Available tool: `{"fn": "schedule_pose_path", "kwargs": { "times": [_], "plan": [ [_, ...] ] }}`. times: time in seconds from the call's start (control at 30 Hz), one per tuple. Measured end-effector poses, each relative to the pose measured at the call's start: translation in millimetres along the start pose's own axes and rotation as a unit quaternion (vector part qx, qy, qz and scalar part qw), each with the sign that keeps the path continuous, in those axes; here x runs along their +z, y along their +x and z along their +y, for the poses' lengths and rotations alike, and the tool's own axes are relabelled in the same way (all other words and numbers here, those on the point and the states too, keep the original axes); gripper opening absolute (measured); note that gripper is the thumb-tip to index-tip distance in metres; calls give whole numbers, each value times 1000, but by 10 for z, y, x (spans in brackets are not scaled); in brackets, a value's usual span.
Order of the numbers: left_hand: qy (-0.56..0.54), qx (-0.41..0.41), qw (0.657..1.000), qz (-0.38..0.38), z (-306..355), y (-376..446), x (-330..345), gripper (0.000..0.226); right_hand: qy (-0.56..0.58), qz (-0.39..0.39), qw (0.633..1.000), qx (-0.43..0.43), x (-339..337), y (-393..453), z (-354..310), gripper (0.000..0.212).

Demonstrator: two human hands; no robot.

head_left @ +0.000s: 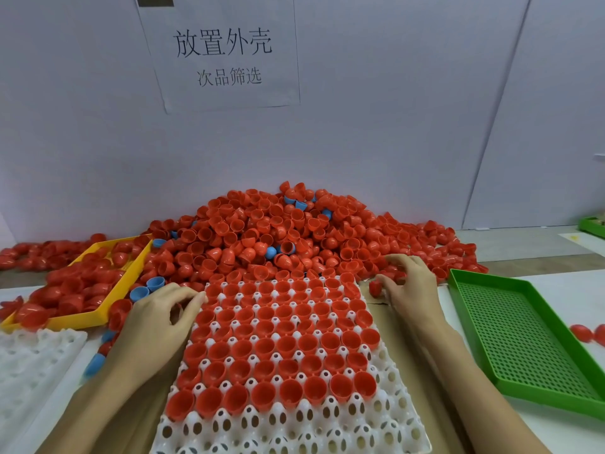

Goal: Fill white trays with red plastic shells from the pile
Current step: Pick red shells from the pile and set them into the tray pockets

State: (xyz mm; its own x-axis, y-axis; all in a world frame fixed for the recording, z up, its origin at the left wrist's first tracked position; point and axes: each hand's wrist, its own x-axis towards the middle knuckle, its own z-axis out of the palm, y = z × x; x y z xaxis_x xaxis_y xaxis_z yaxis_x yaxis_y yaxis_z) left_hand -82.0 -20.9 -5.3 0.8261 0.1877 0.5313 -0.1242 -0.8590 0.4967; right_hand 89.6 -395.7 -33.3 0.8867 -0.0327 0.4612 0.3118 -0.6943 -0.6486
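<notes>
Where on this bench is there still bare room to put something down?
The green tray on the right holds nothing. Bare tabletop lies beyond it, and the white tray has unfilled near rows. Crowded: the red shell pile at the back and the yellow tray on the left.

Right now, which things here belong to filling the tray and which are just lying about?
In the job: white tray, red shell pile, left hand, right hand.

Lying about: yellow tray, green tray, blue shells, spare white tray.

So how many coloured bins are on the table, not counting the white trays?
2 fully in view: a yellow bin left of the pile, holding red shells, and a green perforated bin on the right. A green edge at far right may be another.
</notes>
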Motion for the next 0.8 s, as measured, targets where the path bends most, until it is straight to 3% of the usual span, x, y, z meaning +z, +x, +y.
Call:
{"fn": "schedule_pose_path", "kwargs": {
  "times": [0.17,0.47,0.67,0.8],
  "plan": [
    [-1,5,1000,9,103,-39,-52,9,135,-34,989,42,-90,-85,-157,61],
    [9,76,997,-10,310,-89,-66,5,186,-84,979,-7,-244,-241,-387,38],
    [-13,102,994,-27,386,-127,-32,8,267,-209,937,-81,-374,-402,-778,30],
    [-90,129,986,-56,610,-200,-39,28,248,-308,909,-134,-378,-544,-1010,29]
  ]
}}
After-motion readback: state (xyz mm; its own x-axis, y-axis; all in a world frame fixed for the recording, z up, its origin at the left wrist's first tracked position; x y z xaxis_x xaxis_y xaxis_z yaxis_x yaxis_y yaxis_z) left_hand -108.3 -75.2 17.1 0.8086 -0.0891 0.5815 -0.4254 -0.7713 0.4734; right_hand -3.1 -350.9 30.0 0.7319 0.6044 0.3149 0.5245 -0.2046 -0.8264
